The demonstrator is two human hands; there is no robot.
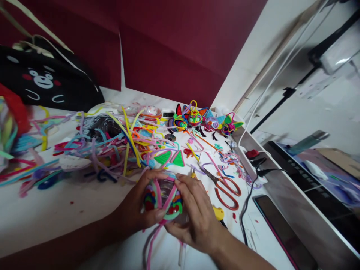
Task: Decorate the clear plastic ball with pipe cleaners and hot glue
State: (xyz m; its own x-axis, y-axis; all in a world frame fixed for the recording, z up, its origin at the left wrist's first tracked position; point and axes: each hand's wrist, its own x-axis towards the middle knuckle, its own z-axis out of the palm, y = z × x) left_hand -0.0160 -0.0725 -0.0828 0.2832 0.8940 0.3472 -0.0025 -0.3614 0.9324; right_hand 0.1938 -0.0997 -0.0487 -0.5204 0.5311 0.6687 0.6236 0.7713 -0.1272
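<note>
Between my two hands is a clear round craft ball (167,195) decorated with pink, green, blue and red pipe cleaners. My left hand (140,204) grips its left side, with the thumb across the lower front. My right hand (195,212) closes around the right side, fingers bent over the top and edge. A pink pipe cleaner (151,245) hangs below the ball onto the white table. Just beyond lie two green triangular ear shapes (177,159) edged in pink. Orange-handled scissors (222,183) rest open to the right of my right hand. Fingers partly hide the ball.
A tangled heap of colored pipe cleaners (109,150) spreads over the left and middle. Several finished animal-head ornaments (194,117) stand at the back. On the right are a phone (284,232), a power strip (247,163) with cables and a yellow-handled tool (218,213). A black bag (50,80) sits back left.
</note>
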